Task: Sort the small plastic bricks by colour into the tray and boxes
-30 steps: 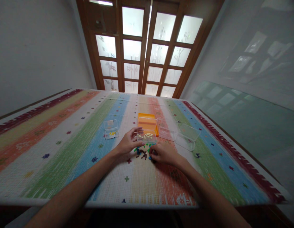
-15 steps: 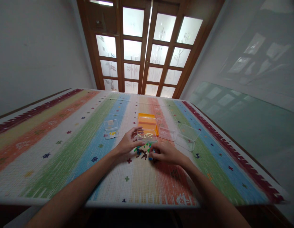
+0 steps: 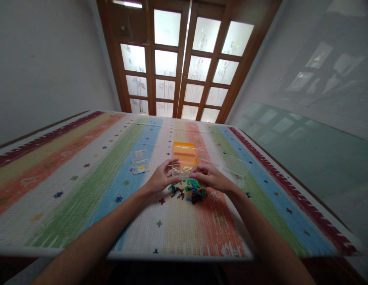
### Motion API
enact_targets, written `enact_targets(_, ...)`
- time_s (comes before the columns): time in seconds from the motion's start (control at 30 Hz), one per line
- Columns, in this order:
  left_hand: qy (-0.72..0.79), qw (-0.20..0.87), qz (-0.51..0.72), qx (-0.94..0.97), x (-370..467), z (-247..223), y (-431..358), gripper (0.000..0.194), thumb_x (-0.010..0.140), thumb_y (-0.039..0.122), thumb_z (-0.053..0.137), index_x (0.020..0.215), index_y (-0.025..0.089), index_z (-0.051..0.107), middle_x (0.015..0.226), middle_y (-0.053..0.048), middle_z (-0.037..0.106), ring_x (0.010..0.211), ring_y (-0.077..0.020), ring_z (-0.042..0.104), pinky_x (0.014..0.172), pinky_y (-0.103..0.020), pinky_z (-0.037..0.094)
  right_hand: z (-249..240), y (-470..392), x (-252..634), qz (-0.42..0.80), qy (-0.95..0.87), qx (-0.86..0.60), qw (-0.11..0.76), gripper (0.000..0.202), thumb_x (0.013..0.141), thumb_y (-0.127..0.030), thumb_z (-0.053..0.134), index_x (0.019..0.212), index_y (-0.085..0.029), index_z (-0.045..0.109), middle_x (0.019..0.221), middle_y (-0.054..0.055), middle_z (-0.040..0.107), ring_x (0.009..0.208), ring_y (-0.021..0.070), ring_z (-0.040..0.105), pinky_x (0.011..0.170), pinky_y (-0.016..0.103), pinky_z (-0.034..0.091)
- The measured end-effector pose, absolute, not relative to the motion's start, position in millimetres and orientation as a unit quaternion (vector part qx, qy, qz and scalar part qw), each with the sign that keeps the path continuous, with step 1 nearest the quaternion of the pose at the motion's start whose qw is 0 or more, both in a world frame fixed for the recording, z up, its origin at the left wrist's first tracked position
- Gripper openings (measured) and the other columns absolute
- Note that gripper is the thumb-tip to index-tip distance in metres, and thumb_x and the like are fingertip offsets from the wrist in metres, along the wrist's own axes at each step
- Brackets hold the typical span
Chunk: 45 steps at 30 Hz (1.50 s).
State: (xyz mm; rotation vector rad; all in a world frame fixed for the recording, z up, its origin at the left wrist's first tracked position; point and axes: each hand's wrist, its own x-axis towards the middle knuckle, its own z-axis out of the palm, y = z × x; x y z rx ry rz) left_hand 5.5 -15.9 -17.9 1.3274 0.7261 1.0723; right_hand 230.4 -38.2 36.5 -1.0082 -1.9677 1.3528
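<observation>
My left hand (image 3: 161, 177) grips the left end of a small clear plastic box (image 3: 186, 173), its thumb along the near side. Cream-coloured small pieces (image 3: 180, 169) lie inside the box. My right hand (image 3: 210, 177) is at the box's right near corner, thumb and fingertips pinched together; anything between them is too small to make out. Just below both hands, a pile of small blue, green and brown building bricks (image 3: 195, 190) is spread on the tablecloth. The right hand partly covers the pile's far edge.
An orange tray (image 3: 184, 145) stands behind the clear box. To the left lies an open clear case (image 3: 140, 168) with yellow pieces. Open clear containers (image 3: 237, 164) rest at the right. A striped cloth (image 3: 97, 190) covers the table; beyond are wooden glazed doors (image 3: 166, 63).
My right hand has moved up and away from the brick pile to the clear box's right corner, uncovering more blue, green and brown bricks. My left hand stays at the box.
</observation>
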Motion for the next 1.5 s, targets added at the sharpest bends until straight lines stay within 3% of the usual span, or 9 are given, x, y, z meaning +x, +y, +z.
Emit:
enact_targets(0.27, 0.313, 0.603, 0.461, 0.571, 5, -15, -18, 0.072, 0.06, 0.018, 0.088, 0.126, 0.017, 0.059, 0.136, -0.018, 0.056, 0.123, -0.0308, 0.059, 0.108, -0.052, 0.045, 33, -24, 232, 0.501, -0.722, -0.387, 0.279, 0.036, 0.085, -0.053, 0.065, 0.084, -0.017, 0.059, 0.049, -0.01, 0.04, 0.042, 0.0058, 0.032, 0.041, 0.019, 0.023)
enact_targets(0.5, 0.312, 0.6, 0.46, 0.576, 5, -16, -18, 0.071, 0.061, 0.018, 0.088, 0.126, 0.017, 0.059, 0.138, -0.018, 0.055, 0.123, -0.0311, 0.059, 0.109, -0.054, 0.044, 45, -10, 227, 0.294, -0.834, -0.423, 0.194, 0.023, 0.084, -0.035, 0.065, 0.082, -0.013, 0.071, 0.053, -0.006, 0.044, 0.05, 0.0076, 0.038, 0.05, 0.021, 0.026)
enact_targets(0.67, 0.3, 0.602, 0.462, 0.578, 5, -18, -17, 0.07, 0.061, 0.019, 0.088, 0.125, 0.018, 0.06, 0.137, -0.018, 0.056, 0.126, -0.0321, 0.057, 0.109, -0.054, 0.045, 54, -8, 214, 0.197, -0.871, -0.436, 0.111, 0.015, 0.083, -0.02, 0.064, 0.086, -0.012, 0.077, 0.06, -0.001, 0.06, 0.054, 0.0086, 0.047, 0.056, 0.022, 0.03)
enact_targets(0.8, 0.301, 0.602, 0.461, 0.578, 5, -20, -17, 0.07, 0.061, 0.018, 0.087, 0.125, 0.018, 0.059, 0.136, -0.018, 0.056, 0.129, -0.0331, 0.054, 0.11, -0.055, 0.043, 56, -9, 209, 0.154, -0.88, -0.441, 0.083, 0.017, 0.084, -0.019, 0.064, 0.089, -0.014, 0.079, 0.071, 0.005, 0.071, 0.059, 0.0106, 0.053, 0.058, 0.023, 0.032)
enact_targets(1.07, 0.304, 0.599, 0.463, 0.578, 6, -20, -17, 0.072, 0.06, 0.019, 0.088, 0.125, 0.017, 0.059, 0.137, -0.019, 0.055, 0.13, -0.0333, 0.054, 0.111, -0.055, 0.042, 55, -7, 215, 0.168, -0.881, -0.429, 0.106, 0.023, 0.083, -0.016, 0.059, 0.093, -0.014, 0.08, 0.071, 0.005, 0.071, 0.058, 0.0099, 0.052, 0.058, 0.023, 0.032)
enact_targets(1.33, 0.308, 0.6, 0.458, 0.579, 5, -21, -16, 0.072, 0.06, 0.02, 0.089, 0.126, 0.018, 0.059, 0.138, -0.018, 0.056, 0.125, -0.0314, 0.058, 0.11, -0.054, 0.044, 51, -19, 228, 0.255, -0.855, -0.403, 0.204, 0.022, 0.081, -0.022, 0.058, 0.089, -0.013, 0.077, 0.051, -0.006, 0.046, 0.047, 0.007, 0.037, 0.05, 0.02, 0.028)
enact_targets(1.4, 0.309, 0.598, 0.459, 0.58, 5, -21, -15, 0.073, 0.06, 0.02, 0.089, 0.126, 0.019, 0.059, 0.137, -0.018, 0.056, 0.125, -0.0314, 0.058, 0.109, -0.054, 0.044, 49, -26, 228, 0.286, -0.862, -0.378, 0.178, 0.023, 0.08, -0.023, 0.059, 0.09, -0.014, 0.078, 0.051, -0.006, 0.048, 0.047, 0.0073, 0.039, 0.05, 0.02, 0.029)
enact_targets(1.5, 0.306, 0.597, 0.464, 0.578, 5, -21, -15, 0.073, 0.059, 0.021, 0.09, 0.125, 0.018, 0.06, 0.136, -0.017, 0.058, 0.125, -0.0315, 0.058, 0.109, -0.053, 0.045, 44, -35, 225, 0.286, -0.883, -0.359, 0.102, 0.022, 0.079, -0.021, 0.062, 0.091, -0.015, 0.079, 0.058, -0.003, 0.061, 0.051, 0.0085, 0.047, 0.054, 0.02, 0.035)
